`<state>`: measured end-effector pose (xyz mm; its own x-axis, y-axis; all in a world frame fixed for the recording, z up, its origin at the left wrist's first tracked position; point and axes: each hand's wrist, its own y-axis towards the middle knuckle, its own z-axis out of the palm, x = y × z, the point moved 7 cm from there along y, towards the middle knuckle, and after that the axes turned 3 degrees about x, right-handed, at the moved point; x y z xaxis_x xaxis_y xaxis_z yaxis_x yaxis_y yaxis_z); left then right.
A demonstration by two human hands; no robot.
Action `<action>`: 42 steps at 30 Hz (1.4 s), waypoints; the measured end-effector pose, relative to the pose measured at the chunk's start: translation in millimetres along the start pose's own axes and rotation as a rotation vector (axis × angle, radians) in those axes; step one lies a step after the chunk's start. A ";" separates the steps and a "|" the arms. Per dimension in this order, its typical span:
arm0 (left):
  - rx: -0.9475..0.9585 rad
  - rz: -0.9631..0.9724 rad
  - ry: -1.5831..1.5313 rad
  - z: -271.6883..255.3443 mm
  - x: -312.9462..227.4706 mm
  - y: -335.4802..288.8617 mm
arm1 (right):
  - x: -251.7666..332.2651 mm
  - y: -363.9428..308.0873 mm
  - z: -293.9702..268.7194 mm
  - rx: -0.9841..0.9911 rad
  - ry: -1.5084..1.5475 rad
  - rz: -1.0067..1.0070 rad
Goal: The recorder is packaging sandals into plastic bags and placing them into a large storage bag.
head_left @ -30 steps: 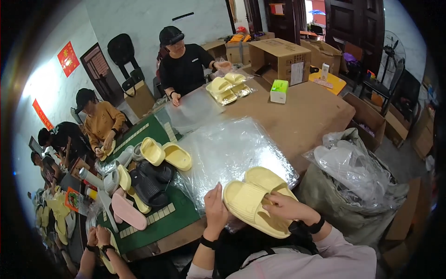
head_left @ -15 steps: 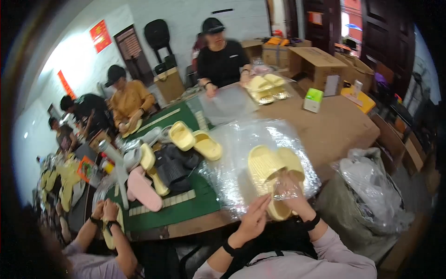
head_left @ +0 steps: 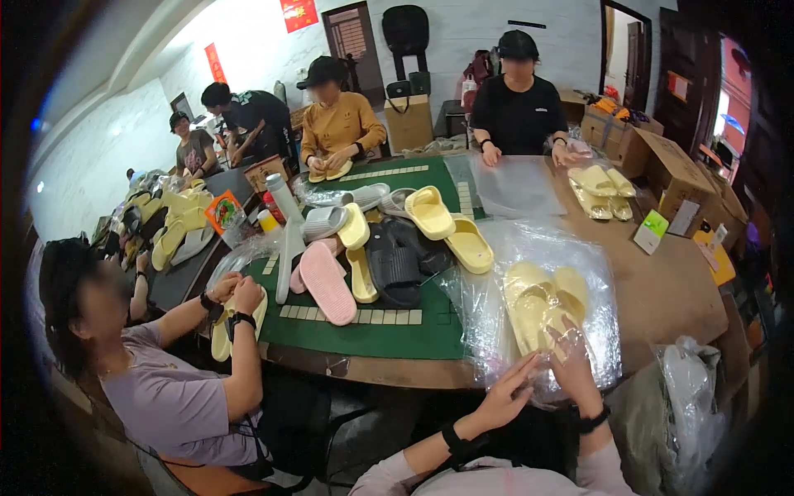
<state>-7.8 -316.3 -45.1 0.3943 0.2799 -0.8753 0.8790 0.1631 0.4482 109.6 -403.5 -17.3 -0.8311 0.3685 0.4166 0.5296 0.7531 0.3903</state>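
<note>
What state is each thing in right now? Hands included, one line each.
near yellow slippers, side by side; bagged or not unclear
left hand, fingers extended; grip unclear
right hand, fingers over the near yellow slippers; grip unclear
clear plastic, spread out
far yellow slippers, wrapped
black slippers, heaped with others
large cardboard box, open

Right of centre, the person's bare right hand (head_left: pixel 572 360) covers part of the pair of pale yellow ribbed slippers (head_left: pixel 528 302); glare on the shiny clear plastic film (head_left: pixel 600 285) hides whether they lie inside it or on top. The lower edge cuts off the pale pink fabric sleeves (head_left: pixel 608 471), and the top edge the red paper wall hanging (head_left: pixel 299 12). At far left, the mixed heap of yellow and dark slippers (head_left: pixel 172 217) is too small to count.
</note>
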 end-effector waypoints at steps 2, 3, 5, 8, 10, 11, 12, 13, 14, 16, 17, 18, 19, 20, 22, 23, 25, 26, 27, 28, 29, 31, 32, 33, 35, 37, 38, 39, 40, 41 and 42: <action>-0.010 -0.041 -0.074 -1.9 -4.2 13.4 | 9.6 -20.0 -33.2 -0.073 0.212 0.060; -0.007 -0.082 -0.149 -1.1 -5.8 20.6 | 12.8 -35.4 -48.7 -0.184 0.150 0.007; -0.032 -0.098 -0.217 -3.0 -7.8 27.9 | 28.0 -48.9 -70.1 -0.375 -0.038 -0.115; -0.044 -0.160 -0.352 -3.9 -13.6 38.0 | 44.8 -23.7 -73.2 -0.164 -0.246 -0.007; -0.029 -0.141 -0.505 0.6 -23.6 47.2 | 29.2 -17.4 -55.2 -0.044 -0.274 0.128; -0.039 -0.142 -0.558 3.0 -18.5 50.6 | 25.7 -16.4 -48.6 -0.034 -0.226 0.097; -0.014 -0.140 -0.568 5.7 -22.4 53.6 | 19.1 -18.1 -43.7 -0.029 -0.184 0.078; -0.002 -0.145 -0.605 2.9 -26.4 55.2 | 18.1 -14.9 -42.4 -0.115 -0.085 0.066; 0.025 -0.158 -0.653 2.2 -28.7 56.7 | 25.4 -9.0 -45.0 -0.152 -0.258 0.048; 0.128 -0.086 -0.618 6.4 -45.1 63.8 | -3.3 -4.3 -40.6 -0.226 -0.012 0.199; 0.148 -0.064 -0.677 4.9 -44.5 61.6 | 8.2 4.1 -44.8 -0.094 -0.040 0.234; 0.180 -0.047 -0.745 7.9 -41.0 58.9 | 16.5 6.9 -48.2 0.034 -0.065 0.284; 0.203 -0.068 -0.769 8.5 -40.7 56.0 | 8.8 5.9 -45.3 -0.027 -0.060 0.261; 0.235 -0.092 -0.795 10.5 -39.4 54.4 | -3.2 3.0 -42.7 -0.090 -0.063 0.244; 0.220 0.026 -0.517 7.1 -56.6 59.5 | -3.5 -1.1 -64.5 -0.272 -0.018 0.285; 0.194 0.081 -0.458 9.7 -60.2 62.3 | -4.6 -6.7 -77.0 -0.356 -0.018 0.295; 0.120 0.172 -0.330 17.1 -67.8 68.7 | -3.0 -20.7 -107.3 -0.509 0.000 0.265; 0.069 0.211 -0.259 22.3 -71.5 68.8 | 3.3 -32.3 -125.1 -0.574 0.017 0.221; 0.008 0.220 -0.206 22.2 -69.1 64.2 | 4.2 -42.6 -137.0 -0.609 0.047 0.242; -0.063 0.230 -0.150 22.4 -68.2 63.1 | 11.2 -58.3 -156.4 -0.652 0.010 0.287; -0.145 0.301 -0.217 26.7 -75.8 63.2 | 23.2 -72.6 -176.2 -0.694 0.051 0.304; 0.013 0.254 -0.235 57.2 -78.5 66.8 | 42.2 -110.3 -201.1 -0.808 -0.200 0.265; 0.118 0.205 -0.222 74.8 -79.4 68.5 | 38.2 -137.8 -205.6 -0.864 -0.246 0.265; 0.413 0.217 -0.164 109.0 -87.2 68.2 | 18.9 -169.5 -208.7 -0.971 -0.005 0.203; 0.816 0.381 0.002 166.9 -105.4 56.5 | 15.4 -196.6 -224.3 -1.065 0.237 0.140; 0.871 0.629 0.131 198.5 -107.0 53.8 | 50.1 -204.0 -268.3 -1.287 0.476 -0.168; 0.903 0.710 0.177 214.0 -117.3 54.9 | 51.5 -212.8 -279.9 -1.290 0.464 -0.164; 0.912 0.724 0.160 226.9 -127.8 56.7 | 50.2 -234.4 -291.4 -1.367 0.364 0.008; 0.862 0.766 0.207 235.7 -137.5 60.0 | 47.8 -253.3 -299.5 -1.433 0.272 0.178; 0.808 0.805 0.255 240.3 -143.0 62.0 | 48.7 -263.4 -305.7 -1.436 0.260 0.177; 0.809 0.812 0.250 245.0 -140.5 63.1 | 49.0 -272.9 -310.1 -1.436 0.211 0.235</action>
<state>57.9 -577.2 61.7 0.9334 0.2178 -0.2852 0.3435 -0.7725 0.5342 -22.9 -760.0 151.2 -0.7309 0.2240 0.6447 0.4613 -0.5339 0.7086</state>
